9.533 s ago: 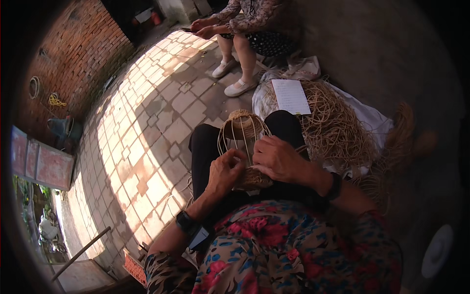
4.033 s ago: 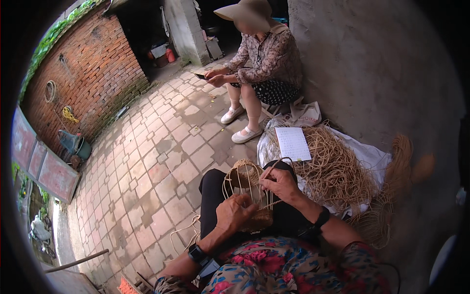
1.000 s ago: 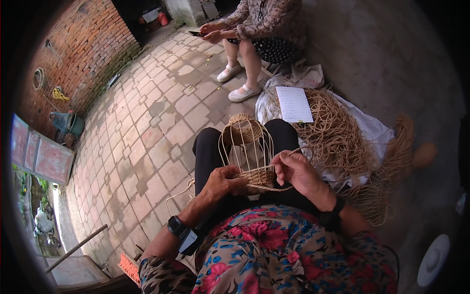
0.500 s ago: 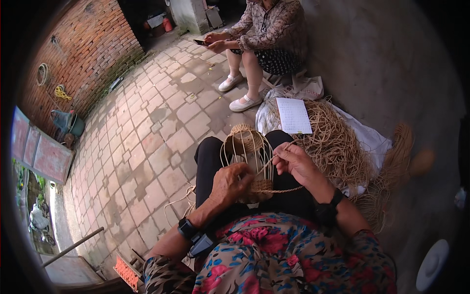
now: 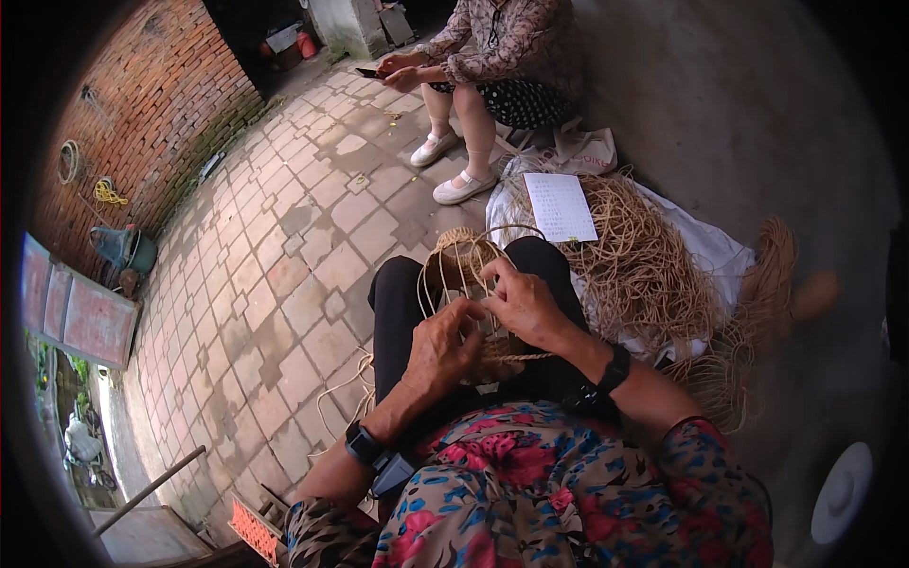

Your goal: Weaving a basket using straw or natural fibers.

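A half-woven basket of tan cord with bare pale ribs (image 5: pixel 456 244) rests between my knees in black trousers. My left hand (image 5: pixel 445 346) is curled on the near part of its ribs, partly hiding the weaving beneath. My right hand (image 5: pixel 519 301) is closed at the right side of the ribs, fingertips pinching cord, which arches up beside the basket. Both hands are close together over the frame. A large tangled heap of tan cord (image 5: pixel 644 284) lies to my right on white cloth (image 5: pixel 720 265), with a written paper sheet (image 5: pixel 559 204) on top.
A seated person (image 5: pixel 502 47) holds a dark phone (image 5: pixel 369 75) ahead. A brick wall (image 5: pixel 161 95) borders the paved yard (image 5: pixel 275 275) at left, with buckets (image 5: pixel 142 254), leaning panels (image 5: pixel 80 303) and a pole (image 5: pixel 151 488). An orange crate (image 5: pixel 251 530) is at lower left.
My right hand has moved left and inward across the ribs, its back now turned up, with the cord looping higher. My left hand stays at the basket's near side, fingers shifted slightly.
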`<action>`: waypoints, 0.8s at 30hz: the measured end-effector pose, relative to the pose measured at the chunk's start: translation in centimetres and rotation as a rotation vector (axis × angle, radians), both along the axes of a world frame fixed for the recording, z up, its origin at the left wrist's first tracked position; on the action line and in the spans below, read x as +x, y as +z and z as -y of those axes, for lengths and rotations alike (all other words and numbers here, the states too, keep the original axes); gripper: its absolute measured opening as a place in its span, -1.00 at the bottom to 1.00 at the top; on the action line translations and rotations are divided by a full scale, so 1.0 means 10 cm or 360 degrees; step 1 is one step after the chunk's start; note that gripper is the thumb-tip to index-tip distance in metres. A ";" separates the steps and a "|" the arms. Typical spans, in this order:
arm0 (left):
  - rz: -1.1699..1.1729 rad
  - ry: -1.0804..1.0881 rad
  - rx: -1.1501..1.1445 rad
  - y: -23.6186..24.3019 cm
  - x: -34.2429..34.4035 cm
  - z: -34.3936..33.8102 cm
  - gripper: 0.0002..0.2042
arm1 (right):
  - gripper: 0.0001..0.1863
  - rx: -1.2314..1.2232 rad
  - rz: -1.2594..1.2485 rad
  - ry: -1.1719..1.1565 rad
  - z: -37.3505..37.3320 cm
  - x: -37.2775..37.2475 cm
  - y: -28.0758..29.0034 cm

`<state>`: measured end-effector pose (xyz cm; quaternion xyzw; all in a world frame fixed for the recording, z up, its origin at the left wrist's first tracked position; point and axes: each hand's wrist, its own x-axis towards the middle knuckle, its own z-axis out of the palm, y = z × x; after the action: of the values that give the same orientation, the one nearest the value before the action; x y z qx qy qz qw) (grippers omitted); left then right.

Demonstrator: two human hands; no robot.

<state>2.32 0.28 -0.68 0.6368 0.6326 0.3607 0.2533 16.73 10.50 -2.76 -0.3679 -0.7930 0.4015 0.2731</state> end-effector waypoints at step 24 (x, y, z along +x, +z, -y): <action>-0.0911 0.0105 -0.0040 -0.09 0.24 -0.19 -0.82 | -0.88 0.0586 0.0332 -0.0311 -0.22 -0.04 -0.44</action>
<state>4.71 2.13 -1.59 0.6885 0.7033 0.1665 0.0605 16.34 12.68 -7.12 -0.4266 -0.8373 0.1815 0.2897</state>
